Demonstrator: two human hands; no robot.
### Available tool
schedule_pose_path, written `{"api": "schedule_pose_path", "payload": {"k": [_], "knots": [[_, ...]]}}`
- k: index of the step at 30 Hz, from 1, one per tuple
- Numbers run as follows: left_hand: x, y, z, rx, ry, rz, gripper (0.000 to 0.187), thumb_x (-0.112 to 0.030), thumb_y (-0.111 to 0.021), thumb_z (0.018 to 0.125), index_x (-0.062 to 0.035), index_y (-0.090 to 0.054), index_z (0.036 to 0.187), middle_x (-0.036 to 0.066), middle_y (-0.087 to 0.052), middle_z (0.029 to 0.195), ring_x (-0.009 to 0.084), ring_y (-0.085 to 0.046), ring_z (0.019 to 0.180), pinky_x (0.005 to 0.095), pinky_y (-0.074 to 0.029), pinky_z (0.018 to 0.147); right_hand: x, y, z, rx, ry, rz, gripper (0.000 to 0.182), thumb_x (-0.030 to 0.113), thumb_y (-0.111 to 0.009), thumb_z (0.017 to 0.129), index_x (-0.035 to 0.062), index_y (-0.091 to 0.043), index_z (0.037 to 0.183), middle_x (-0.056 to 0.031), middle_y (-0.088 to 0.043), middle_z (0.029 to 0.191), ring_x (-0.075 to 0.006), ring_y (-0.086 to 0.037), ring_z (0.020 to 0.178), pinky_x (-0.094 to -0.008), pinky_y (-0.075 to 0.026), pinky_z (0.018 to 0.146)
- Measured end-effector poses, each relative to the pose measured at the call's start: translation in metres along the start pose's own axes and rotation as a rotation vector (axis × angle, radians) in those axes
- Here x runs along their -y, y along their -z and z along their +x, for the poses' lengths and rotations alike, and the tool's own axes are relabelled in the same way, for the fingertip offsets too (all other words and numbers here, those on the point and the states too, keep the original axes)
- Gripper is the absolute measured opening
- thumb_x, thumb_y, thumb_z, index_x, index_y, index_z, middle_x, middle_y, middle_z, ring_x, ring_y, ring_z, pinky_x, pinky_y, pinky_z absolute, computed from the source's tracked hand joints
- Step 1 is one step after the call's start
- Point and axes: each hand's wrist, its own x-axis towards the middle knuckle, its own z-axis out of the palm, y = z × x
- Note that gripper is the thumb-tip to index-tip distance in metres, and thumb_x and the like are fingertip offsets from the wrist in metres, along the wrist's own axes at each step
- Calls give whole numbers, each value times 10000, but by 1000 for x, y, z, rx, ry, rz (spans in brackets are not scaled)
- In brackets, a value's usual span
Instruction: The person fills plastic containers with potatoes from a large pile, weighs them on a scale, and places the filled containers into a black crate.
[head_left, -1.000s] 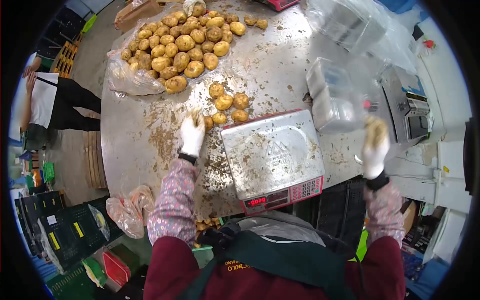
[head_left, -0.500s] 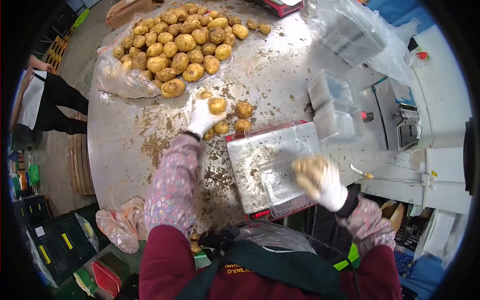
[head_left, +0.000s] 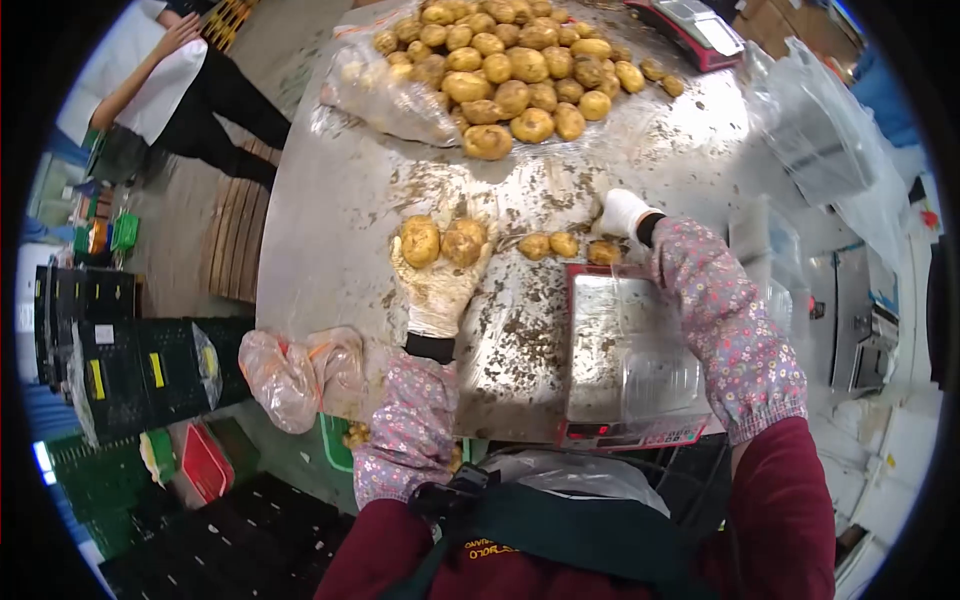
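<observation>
My left hand [head_left: 440, 283], in a soiled white glove, is turned palm up left of the scale. Two potatoes, one on the left [head_left: 420, 241] and one on the right [head_left: 463, 242], rest side by side in its fingers. Beyond the scale's far edge my right hand [head_left: 622, 212], also gloved, reaches down to the table with curled fingers; whatever lies under them is hidden. Close below it sits a dirty potato [head_left: 604, 252], with two smaller potatoes [head_left: 549, 245] to its left. A clear plastic container [head_left: 660, 385] stands on the red-edged scale [head_left: 597, 345].
A large heap of potatoes [head_left: 528, 66] lies on plastic at the table's far side. A second scale [head_left: 692, 30] is behind it. Clear containers [head_left: 765, 250] and bagged trays [head_left: 815, 130] stand at right. A crumpled plastic bag [head_left: 300, 375] hangs over the left edge. Another person [head_left: 170, 90] stands at upper left.
The view has swung left. My left hand has drawn back from the small potatoes, with two potatoes in it. My right hand has gone from above the container to beyond the scale.
</observation>
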Motion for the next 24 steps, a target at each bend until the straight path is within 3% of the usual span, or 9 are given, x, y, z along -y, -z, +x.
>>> {"api": "schedule_pose_path", "payload": {"k": [1, 4, 5, 7, 10, 11, 20, 22, 24], "knots": [[1, -5, -5, 43, 20, -28, 793, -630, -498, 844, -121, -384, 1441, 146, -408, 1457, 386, -348, 1349, 568, -319, 1099, 11, 5, -4, -65, -13, -78, 392, 320, -734, 724, -9, -709, 936, -255, -679, 927, -365, -671, 919, -396, -527, 825], [12, -20, -21, -121, -116, -19, 791, -616, -445, 873, -96, -349, 1461, 182, -352, 1489, 405, -308, 1378, 580, -298, 1113, 2, 24, 9, -396, -229, 1209, 405, 336, -564, 909, -29, -637, 1067, -212, -690, 972, -369, -680, 849, -447, -553, 784], [6, -1, -22, -52, -162, 3, 756, -587, -399, 902, -94, -328, 1471, 218, -320, 1495, 433, -293, 1377, 590, -285, 1119, -1, 25, 7, -388, -229, 1203, 405, 336, -564, 909, -29, -637, 1067, -212, -690, 972, -369, -680, 849, -447, -553, 784], [3, -6, -32, -3, -144, -36, 745, -577, -387, 908, -94, -325, 1472, 225, -321, 1491, 439, -287, 1378, 591, -284, 1119, 29, 59, -20, -34, -284, 1946, 330, 301, -505, 956, -3, -601, 1042, -154, -671, 927, -317, -676, 776, -445, -580, 694], [6, -20, -42, -23, -145, -76, 740, -571, -374, 912, -96, -321, 1477, 230, -319, 1488, 439, -277, 1382, 606, -274, 1115, 73, 68, -36, -60, -121, 1822, 268, 278, -543, 958, 27, -619, 1015, -104, -658, 965, -230, -659, 894, -399, -583, 724], [8, -27, -46, -29, -139, -86, 732, -566, -375, 914, -96, -325, 1474, 221, -320, 1490, 426, -280, 1384, 614, -269, 1113, 76, 62, -26, -43, 134, 1478, 261, 257, -517, 949, 12, -603, 975, -122, -660, 864, -254, -674, 728, -390, -591, 643], [-1, -33, -68, 13, -205, 116, 813, -610, -464, 859, -82, -339, 1465, 191, -327, 1496, 394, -321, 1363, 622, -269, 1106, 151, 29, -42, 364, 143, 1725, 288, 214, -482, 972, 24, -603, 1152, -88, -668, 974, -176, -676, 838, -310, -579, 708], [-5, -31, -75, 20, -170, 130, 865, -634, -455, 849, -58, -311, 1478, 214, -332, 1485, 421, -329, 1352, 610, -275, 1110, 167, 10, -38, 215, 264, 1596, 333, 260, -452, 989, 51, -571, 1219, -91, -665, 1048, -188, -670, 925, -332, -574, 782], [-21, -8, -78, -147, -130, 100, 831, -634, -605, 803, -89, -410, 1400, 159, -435, 1410, 331, -452, 1270, 569, -379, 1049, 174, -4, -31, 448, 167, 2044, 331, 268, -468, 994, 65, -557, 1240, -83, -658, 1111, -198, -662, 967, -364, -568, 822]]}}
